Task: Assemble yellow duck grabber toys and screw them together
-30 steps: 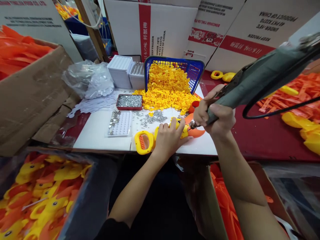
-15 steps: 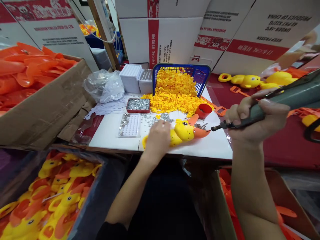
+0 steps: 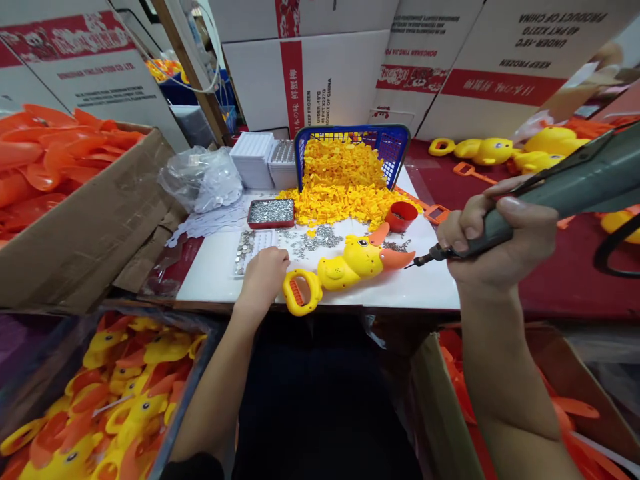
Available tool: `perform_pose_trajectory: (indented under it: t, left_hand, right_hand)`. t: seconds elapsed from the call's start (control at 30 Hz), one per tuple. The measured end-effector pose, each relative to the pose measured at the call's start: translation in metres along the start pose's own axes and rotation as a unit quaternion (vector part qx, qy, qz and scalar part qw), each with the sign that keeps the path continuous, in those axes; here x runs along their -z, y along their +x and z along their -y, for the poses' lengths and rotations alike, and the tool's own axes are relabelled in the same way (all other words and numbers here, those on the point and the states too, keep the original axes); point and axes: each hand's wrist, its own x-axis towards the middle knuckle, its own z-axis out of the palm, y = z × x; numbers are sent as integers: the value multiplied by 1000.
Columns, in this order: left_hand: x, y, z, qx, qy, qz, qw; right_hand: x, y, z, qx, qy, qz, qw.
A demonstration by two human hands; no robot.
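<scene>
My right hand (image 3: 500,243) grips a grey-green electric screwdriver (image 3: 543,203), its bit pointing left near the beak tip of a yellow toy duck (image 3: 345,267). The duck lies on the white work surface (image 3: 215,270), orange beak to the right and ring handle to the left. No hand touches it. My left hand (image 3: 263,277) is at the clear tray of silver discs (image 3: 245,252), fingers curled and closed; whatever they hold is hidden. Behind the tray sits a red dish of screws (image 3: 271,213). Loose metal pieces (image 3: 320,240) are scattered beside the duck.
A blue basket (image 3: 400,150) spills small yellow parts (image 3: 345,200) at the back. A red cup (image 3: 401,217) stands near the beak. Cartons of orange parts (image 3: 65,220) and finished-looking ducks (image 3: 140,393) flank me on the left. More yellow toys (image 3: 490,151) lie at right.
My left hand has let go of the duck and moved left to the disc tray. The duck's handle is now uncovered. The screwdriver stays near the beak tip, and the camera view has shifted slightly.
</scene>
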Motion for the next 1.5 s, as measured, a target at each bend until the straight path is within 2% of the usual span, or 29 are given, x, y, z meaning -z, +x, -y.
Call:
perform_pose_trajectory:
  t: [0.13,0.2,0.23,0.27,0.37,0.5,0.63,0.73,1.0,1.17,1.3,1.4,1.5]
  left_hand:
    - [10,-8,-3,-12,-38,-59,997]
    - [9,-18,-14,-39,-125,-117,984]
    - [7,-25,-23,-61,-199,-152,966]
    - [3,-32,-34,-86,-288,-186,935]
    - [-12,-52,-74,-137,-477,-197,846]
    - [-31,-65,-116,-109,-611,-164,767]
    - [-38,-66,-130,-58,-676,-157,717]
    - [-39,-67,-132,-50,-691,-156,704]
    - [-41,-68,-134,-62,-717,-158,676]
    - [-42,-67,-133,-58,-712,-148,684]
    - [-41,-65,-131,-74,-726,-130,671]
    - [-42,-64,-128,-83,-732,-130,664]
    - [-45,-63,-127,-97,-712,-151,679]
  right_hand:
    - [-1,0,1,1,0,-10,1000]
    - [-4,-1,3,11,5,1,1000]
    - [-5,-2,4,14,9,10,1000]
    - [-7,-4,6,18,14,19,1000]
    - [-12,-13,15,18,16,47,999]
    - [-13,-29,33,-7,-18,91,996]
    - [-8,-39,43,-35,-14,143,989]
    - [-5,-40,44,-36,2,163,986]
    - [-8,-43,44,-21,-4,126,992]
    - [-4,-40,48,-37,-18,157,987]
    - [-4,-40,47,-64,0,167,984]
    - [-9,-43,38,-39,30,147,988]
    - [-13,-44,29,-9,57,133,989]
